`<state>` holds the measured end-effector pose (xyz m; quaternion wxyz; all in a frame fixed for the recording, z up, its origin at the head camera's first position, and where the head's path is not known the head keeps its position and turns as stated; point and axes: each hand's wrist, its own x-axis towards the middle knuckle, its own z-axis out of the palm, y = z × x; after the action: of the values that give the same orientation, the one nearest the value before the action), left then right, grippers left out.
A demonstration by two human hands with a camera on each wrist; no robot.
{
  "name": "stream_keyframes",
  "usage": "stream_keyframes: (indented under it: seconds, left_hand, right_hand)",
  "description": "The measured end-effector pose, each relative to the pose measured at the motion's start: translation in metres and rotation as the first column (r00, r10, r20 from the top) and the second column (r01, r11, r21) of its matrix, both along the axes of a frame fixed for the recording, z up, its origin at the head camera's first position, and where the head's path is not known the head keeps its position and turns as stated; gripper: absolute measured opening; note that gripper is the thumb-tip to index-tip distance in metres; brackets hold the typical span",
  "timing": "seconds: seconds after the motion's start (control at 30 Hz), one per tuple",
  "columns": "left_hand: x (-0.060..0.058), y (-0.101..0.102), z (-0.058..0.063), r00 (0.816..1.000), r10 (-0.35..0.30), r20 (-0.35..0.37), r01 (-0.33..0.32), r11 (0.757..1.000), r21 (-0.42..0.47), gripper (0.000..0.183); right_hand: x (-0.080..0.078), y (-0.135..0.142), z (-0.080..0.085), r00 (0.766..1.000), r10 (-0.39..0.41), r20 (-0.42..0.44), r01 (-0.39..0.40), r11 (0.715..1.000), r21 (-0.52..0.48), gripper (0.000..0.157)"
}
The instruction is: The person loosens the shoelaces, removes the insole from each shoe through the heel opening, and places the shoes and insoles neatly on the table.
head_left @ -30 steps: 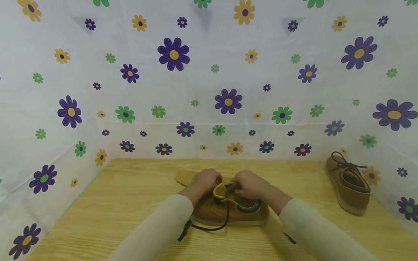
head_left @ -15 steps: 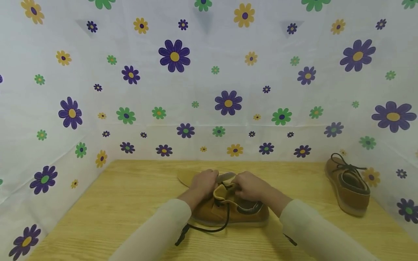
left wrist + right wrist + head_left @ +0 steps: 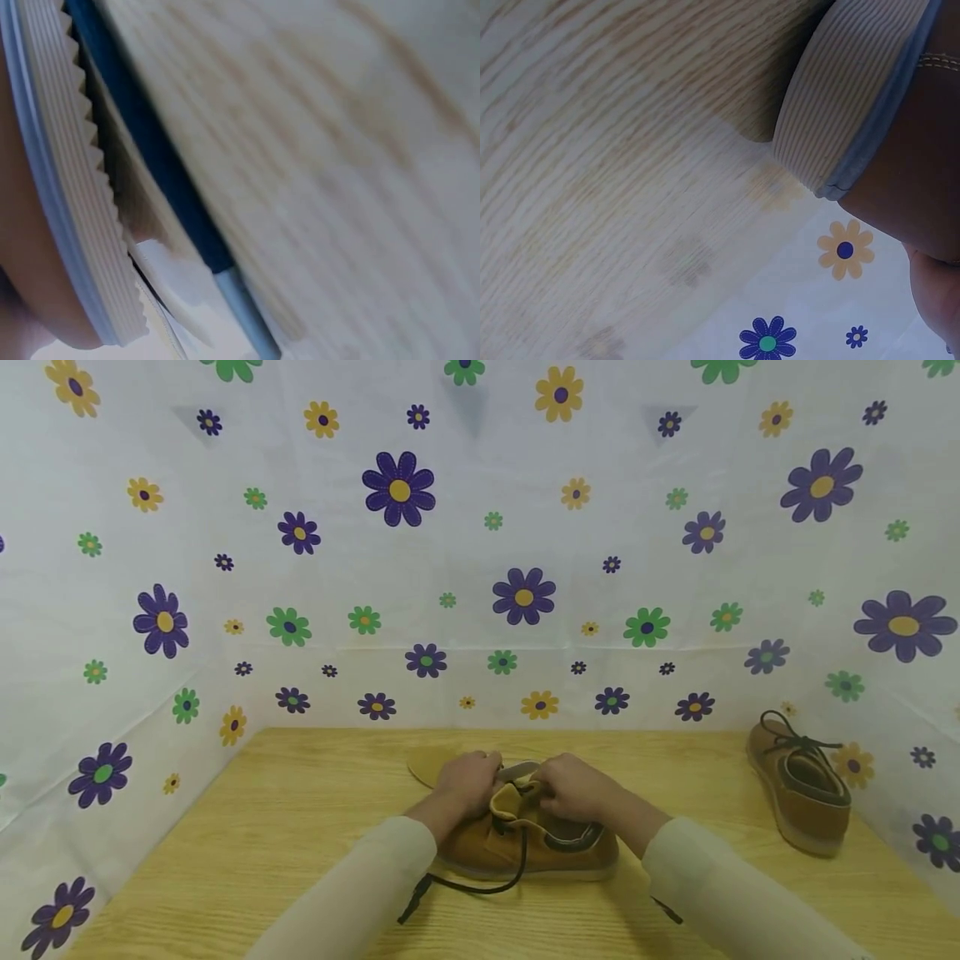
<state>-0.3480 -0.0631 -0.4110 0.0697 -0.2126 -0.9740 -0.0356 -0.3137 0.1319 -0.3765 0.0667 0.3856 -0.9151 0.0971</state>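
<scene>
In the head view a brown leather shoe [image 3: 555, 862] with a tan lining stands side-on, toe to the left. A dark lace [image 3: 522, 852] hangs from its front and curves over the table toward the left sleeve. My left hand [image 3: 465, 783] grips the shoe's far side by the tongue, fingertips mostly hidden. My right hand [image 3: 577, 789] holds the far edge of the opening with curled fingers. Between them arches a pale grey strip [image 3: 519, 769]. The left wrist view shows the ribbed sole [image 3: 86, 195] close up; the right wrist view shows the heel leather [image 3: 900, 187].
A second brown shoe [image 3: 813, 806], its lace tied in a bow, stands at the table's right. A flat tan insole [image 3: 427, 766] lies behind my left hand. Flower-printed white sheeting [image 3: 465, 560] encloses the wooden table [image 3: 300, 793] at the back and sides.
My left hand has shifted slightly left, and the pale strip has come into view between the hands. More of the insole's length is hidden. My right hand stays in place.
</scene>
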Motion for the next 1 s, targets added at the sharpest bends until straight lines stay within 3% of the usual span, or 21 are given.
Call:
stream_keyframes:
  seconds: [0.2, 0.43, 0.53, 0.77, 1.0]
  left_hand:
    - [-0.001, 0.001, 0.003, 0.998, -0.063, -0.023, 0.063, 0.998, -0.007, 0.009]
    - [-0.002, -0.007, 0.007, 0.999, -0.016, 0.035, 0.012, 0.993, 0.113, 0.025]
    - [-0.003, -0.016, 0.009, 0.998, -0.051, 0.031, 0.047, 0.990, 0.136, 0.020]
    - [-0.006, -0.036, 0.010, 0.982, -0.177, -0.060, 0.181, 0.982, 0.058, 0.017]
    - [-0.007, -0.044, 0.015, 0.975, -0.208, -0.072, 0.208, 0.978, -0.012, 0.024]
  right_hand:
    - [-0.002, 0.000, 0.001, 0.999, 0.000, -0.036, 0.001, 0.999, 0.038, 0.013]
    - [-0.001, -0.002, 0.001, 0.997, 0.044, -0.062, -0.042, 0.998, 0.041, 0.018]
    - [0.001, -0.001, 0.000, 0.996, 0.059, -0.069, -0.055, 0.997, 0.053, 0.019]
    - [0.004, 0.010, 0.000, 0.994, 0.086, -0.064, -0.081, 0.994, 0.074, 0.022]
    - [0.005, 0.022, 0.001, 0.994, 0.093, -0.063, -0.089, 0.994, 0.065, 0.025]
